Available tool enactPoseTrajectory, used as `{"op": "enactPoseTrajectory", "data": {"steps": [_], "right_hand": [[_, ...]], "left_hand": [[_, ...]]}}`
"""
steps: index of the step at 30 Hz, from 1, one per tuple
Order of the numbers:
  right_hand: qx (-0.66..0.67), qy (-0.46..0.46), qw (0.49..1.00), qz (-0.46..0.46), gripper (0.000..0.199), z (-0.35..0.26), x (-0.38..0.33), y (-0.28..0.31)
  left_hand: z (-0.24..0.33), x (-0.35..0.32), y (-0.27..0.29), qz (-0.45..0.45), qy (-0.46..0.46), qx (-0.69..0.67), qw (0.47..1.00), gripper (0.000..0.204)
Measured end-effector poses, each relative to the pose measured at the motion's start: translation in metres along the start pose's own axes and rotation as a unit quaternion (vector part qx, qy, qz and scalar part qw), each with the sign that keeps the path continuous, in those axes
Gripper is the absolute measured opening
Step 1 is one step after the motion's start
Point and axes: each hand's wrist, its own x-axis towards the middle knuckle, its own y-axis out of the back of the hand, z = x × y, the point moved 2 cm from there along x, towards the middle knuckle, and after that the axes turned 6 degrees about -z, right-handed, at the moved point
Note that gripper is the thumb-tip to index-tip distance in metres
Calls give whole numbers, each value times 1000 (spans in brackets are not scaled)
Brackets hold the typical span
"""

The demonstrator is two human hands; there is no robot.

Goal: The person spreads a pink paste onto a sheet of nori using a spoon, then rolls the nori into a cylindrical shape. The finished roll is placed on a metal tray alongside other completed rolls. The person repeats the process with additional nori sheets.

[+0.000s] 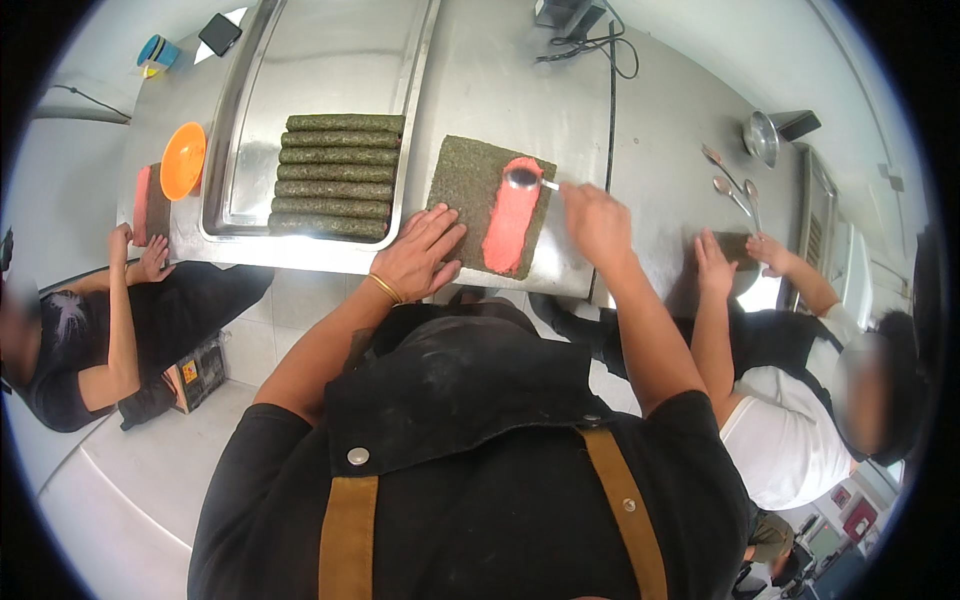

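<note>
A dark green nori sheet [462,190] lies flat on the steel table in front of me. A long strip of pink paste [512,225] runs down its right part. My right hand [597,226] is closed round the handle of a metal spoon [522,179], whose bowl rests on the paste near its far end. My left hand [418,252] lies with fingers spread on the lower left edge of the sheet. To the left, several finished nori rolls [333,172] sit side by side in a large steel tray [400,200].
An orange bowl [183,161] leans by the tray; a blue cup [158,52] and a black phone [220,35] are beyond it. Co-workers handle nori at left [158,205] and right [738,248]. Spoons [735,193], a metal bowl [761,138] and a black cable [630,60] lie at the right.
</note>
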Motion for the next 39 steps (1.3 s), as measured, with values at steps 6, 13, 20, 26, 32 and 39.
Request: {"op": "enactPoseTrajectory", "data": {"steps": [6, 13, 20, 26, 32, 39], "right_hand": [[27, -14, 999, 34, 19, 16, 16, 14], [-11, 20, 1000, 11, 21, 18, 19, 15], [-1, 59, 997, 40, 24, 34, 33, 14], [-5, 29, 998, 47, 25, 33, 36, 25], [-7, 95, 995, 7, 23, 42, 29, 30], [-1, 103, 994, 27, 23, 53, 35, 29]], "left_hand": [[1, 0, 0, -2, 3, -4, 1000, 60], [1, 1, -1, 9, 1, 0, 1000, 60], [3, 1, 1, -3, 13, 4, 1000, 61], [3, 1, 0, 7, 7, 8, 1000, 61], [3, 2, 1, 7, 9, 13, 1000, 61], [5, 2, 2, 15, 8, 11, 1000, 61]]}}
